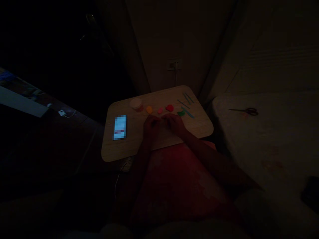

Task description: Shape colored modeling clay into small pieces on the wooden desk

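My left hand (150, 124) and my right hand (174, 122) are close together over the near half of a small wooden table (134, 139). Both have curled fingers, and in the dim light I cannot make out what is between them. Just beyond the fingertips lie soft lumps that look like modelling clay: an orange lump (149, 110), a pink lump (159, 110) and a red lump (169, 108). A green lump (181, 113) sits to the right of my right hand, touching or beside a flat teal tool (188, 113).
Several thin teal sticks (188, 98) lie at the table's far right. A lidded tub (136, 104) stands far left, and a lit phone (120, 127) lies left. Scissors (245, 110) rest on a pale surface (249, 142) to the right. A plugged wall socket (174, 64) is behind.
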